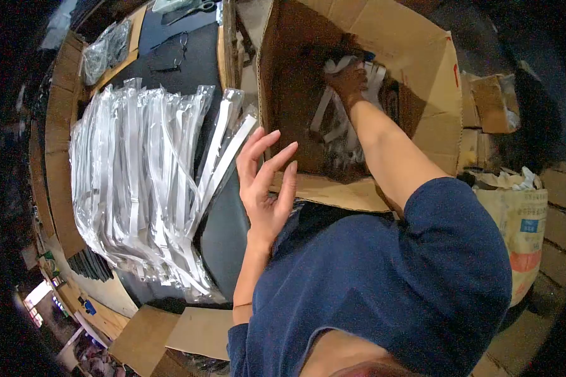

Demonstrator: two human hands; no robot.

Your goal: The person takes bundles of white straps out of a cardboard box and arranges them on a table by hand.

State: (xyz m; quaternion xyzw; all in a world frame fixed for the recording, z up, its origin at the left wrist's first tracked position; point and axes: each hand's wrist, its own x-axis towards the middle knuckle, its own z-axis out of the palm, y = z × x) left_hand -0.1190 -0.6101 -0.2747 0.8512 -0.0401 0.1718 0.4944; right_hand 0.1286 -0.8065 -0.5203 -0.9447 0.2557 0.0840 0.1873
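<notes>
The right hand (347, 80) reaches deep into the cardboard carton (421, 132), and its grip is in shadow: fingers curl beside white material, but how far they close and whether they have hold of it I cannot tell. Around and below that hand, inside the carton, white straps (341, 131) lie at mixed angles, blurred and partly hidden by the forearm; the carton's far wall is cut off by the top of the view. The left hand (264, 195) is raised before the carton's left near corner, its grip loosely open, fingers spread, thumb apart, holding nothing. Its fingertips are near the far end of two bagged white straps (223, 151); whether they touch is unclear. This pair lies slantwise, far ends pointing toward the carton, near ends meeting the row. The row of white straps in clear plastic sleeves (135, 169) covers the middle of the desk (226, 232), long axes running from the far edge toward the near edge; glare and overlap blur the single pieces. By the far edge, scissors (202, 6) are partly cut off, and clear plastic bags (105, 51) are heaped at the far left corner.
</notes>
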